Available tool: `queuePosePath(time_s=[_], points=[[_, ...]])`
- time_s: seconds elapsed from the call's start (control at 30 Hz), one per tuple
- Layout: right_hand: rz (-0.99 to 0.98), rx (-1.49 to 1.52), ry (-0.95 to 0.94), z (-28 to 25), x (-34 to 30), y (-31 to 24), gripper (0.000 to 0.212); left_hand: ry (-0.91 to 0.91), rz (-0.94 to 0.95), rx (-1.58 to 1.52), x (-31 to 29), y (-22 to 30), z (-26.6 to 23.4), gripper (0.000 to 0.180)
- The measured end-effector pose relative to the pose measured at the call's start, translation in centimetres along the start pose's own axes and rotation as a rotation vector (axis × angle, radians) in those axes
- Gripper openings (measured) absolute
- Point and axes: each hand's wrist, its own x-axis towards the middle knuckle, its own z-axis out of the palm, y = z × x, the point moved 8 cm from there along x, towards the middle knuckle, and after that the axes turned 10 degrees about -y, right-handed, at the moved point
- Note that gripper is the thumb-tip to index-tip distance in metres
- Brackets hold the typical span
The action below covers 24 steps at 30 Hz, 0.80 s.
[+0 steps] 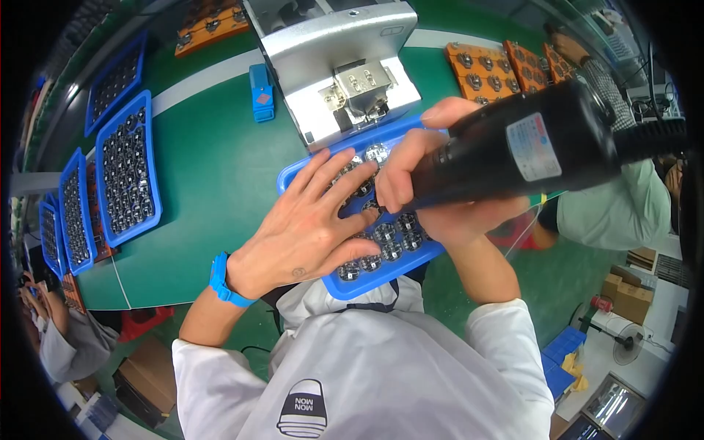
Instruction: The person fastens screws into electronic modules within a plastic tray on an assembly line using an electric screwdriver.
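Closest to the camera, a black cylindrical handheld tool with a white label (477, 161) is firmly in your right hand (473, 218); your fingers are wrapped around its barrel, and a ribbed black cable leads off it to the right. Its nose points down and left over a shallow blue plastic tray (387, 279).

Your left hand (312, 229), a blue band on its wrist, lies across that tray with fingers spread over the small round black-and-silver modules (385, 232) inside. Whether its fingertips pinch a module beside the nose cannot be told.

Progress: the modules sit in the tray, several uncovered near your thumb and under the tool, others hidden by your hands. No visible mark separates treated units from untreated ones, so the count done or left cannot be certified. By my judgement, work on this tray is under way.

Beyond the tray stands a silver metal machine (337, 44) on the green tabletop (213, 147). Farther left, another blue tray (156, 205) is filled with similar modules; farther right lie orange boards bearing metal parts (475, 51).
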Motion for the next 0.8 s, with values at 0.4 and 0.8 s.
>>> queuePosePath(time_s=[0.4,0.8], points=[[-0.065,0.03,-0.09,1.1,0.0,-0.5,0.099,0.015,0.01,-0.012,0.0,0.5,-0.5,0.039],[-0.433,0.139,-0.066,-1.3,6.5,-3.7,0.117,0.015,-0.003,-0.007,-0.1,0.0,-0.3,0.04]])
